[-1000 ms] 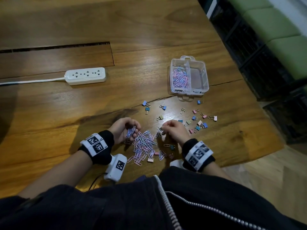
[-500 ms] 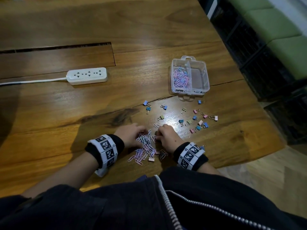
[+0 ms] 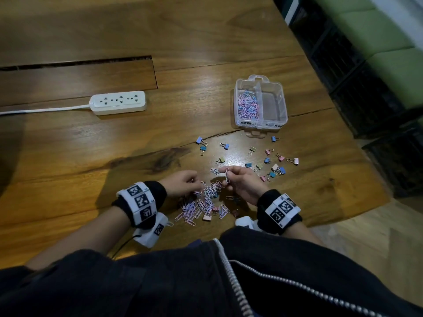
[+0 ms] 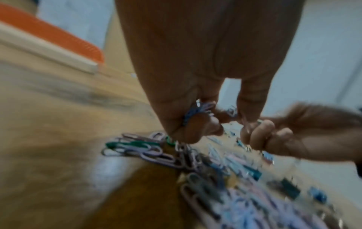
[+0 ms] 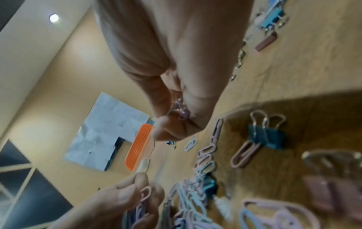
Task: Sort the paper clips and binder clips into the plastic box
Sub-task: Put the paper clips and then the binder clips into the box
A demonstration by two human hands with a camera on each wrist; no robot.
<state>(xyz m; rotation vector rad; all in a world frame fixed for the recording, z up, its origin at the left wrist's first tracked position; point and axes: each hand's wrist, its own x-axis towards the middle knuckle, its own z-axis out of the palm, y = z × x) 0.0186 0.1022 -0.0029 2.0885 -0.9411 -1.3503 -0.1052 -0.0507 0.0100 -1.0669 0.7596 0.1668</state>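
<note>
A pile of pastel paper clips (image 3: 203, 203) lies on the wooden table (image 3: 91, 143) between my wrists. My left hand (image 3: 183, 183) hovers at the pile's far left and pinches a small bunch of paper clips (image 4: 197, 110). My right hand (image 3: 240, 181) is raised just above the pile and pinches a paper clip (image 3: 227, 175) between thumb and fingers (image 5: 162, 130). The clear two-part plastic box (image 3: 282, 99) stands farther back; its left part holds paper clips (image 3: 247, 106) and its right part looks bare. Small binder clips (image 3: 269, 161) lie scattered between box and hands.
A white power strip (image 3: 118, 102) with its cord lies at the left on the table. The table's right edge (image 3: 357, 161) drops to the floor near the binder clips. Dark crates and green cushions stand beyond that edge. More binder clips (image 5: 264, 136) lie mixed in the pile.
Both hands were pressed down into the pile half a second ago. They have lifted, the right one rising with a paper clip pinched upright in its fingers.
</note>
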